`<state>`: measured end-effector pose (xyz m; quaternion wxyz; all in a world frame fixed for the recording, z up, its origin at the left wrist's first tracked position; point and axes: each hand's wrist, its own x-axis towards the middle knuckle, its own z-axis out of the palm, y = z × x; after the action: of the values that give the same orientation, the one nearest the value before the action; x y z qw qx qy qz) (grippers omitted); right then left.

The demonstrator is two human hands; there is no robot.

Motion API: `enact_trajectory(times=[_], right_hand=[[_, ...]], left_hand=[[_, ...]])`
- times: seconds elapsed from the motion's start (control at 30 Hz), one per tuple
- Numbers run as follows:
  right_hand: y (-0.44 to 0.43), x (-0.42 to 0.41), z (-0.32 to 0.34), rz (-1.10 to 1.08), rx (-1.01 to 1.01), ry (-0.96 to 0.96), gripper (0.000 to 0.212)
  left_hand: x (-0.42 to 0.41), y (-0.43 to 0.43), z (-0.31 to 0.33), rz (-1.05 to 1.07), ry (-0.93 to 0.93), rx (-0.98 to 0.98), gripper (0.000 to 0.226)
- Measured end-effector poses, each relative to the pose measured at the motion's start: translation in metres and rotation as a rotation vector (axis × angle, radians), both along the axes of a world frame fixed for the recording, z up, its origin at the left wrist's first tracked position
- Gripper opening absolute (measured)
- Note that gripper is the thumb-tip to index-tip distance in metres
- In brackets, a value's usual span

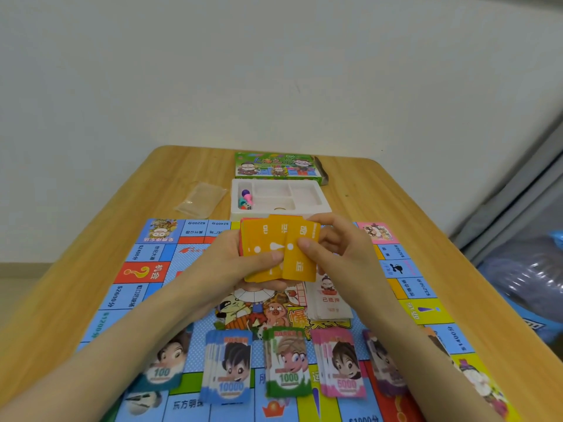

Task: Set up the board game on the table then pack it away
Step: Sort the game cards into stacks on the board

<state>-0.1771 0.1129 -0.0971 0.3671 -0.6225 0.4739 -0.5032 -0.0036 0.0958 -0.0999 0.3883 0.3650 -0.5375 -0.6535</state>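
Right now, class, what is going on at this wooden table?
A person holds a fanned stack of orange cards, gripping it with the left hand and right hand above the colourful game board. Stacks of paper money lie along the board's near edge. Beyond the board sit a white tray holding small coloured pawns and the green box.

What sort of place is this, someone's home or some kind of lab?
Most likely a plain room in a home: a wooden table against a bare white wall, a cartoon game board with play money spread on it, and plastic-wrapped bundles at the right.
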Motion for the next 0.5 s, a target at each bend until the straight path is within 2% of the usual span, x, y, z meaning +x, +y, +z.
enact_trajectory(times=[0.27, 0.5], right_hand=[[0.0024, 0.0024, 0.0049, 0.042, 0.054, -0.186, 0.023], [0.0037, 0.0045, 0.0060, -0.013, 0.058, -0.216, 0.021]], left_hand=[[-0.0022, 0.0038, 0.0048, -0.014, -0.055, 0.000, 0.036], [-0.0037, 0.0065, 0.0065, -0.064, -0.068, 0.024, 0.034]])
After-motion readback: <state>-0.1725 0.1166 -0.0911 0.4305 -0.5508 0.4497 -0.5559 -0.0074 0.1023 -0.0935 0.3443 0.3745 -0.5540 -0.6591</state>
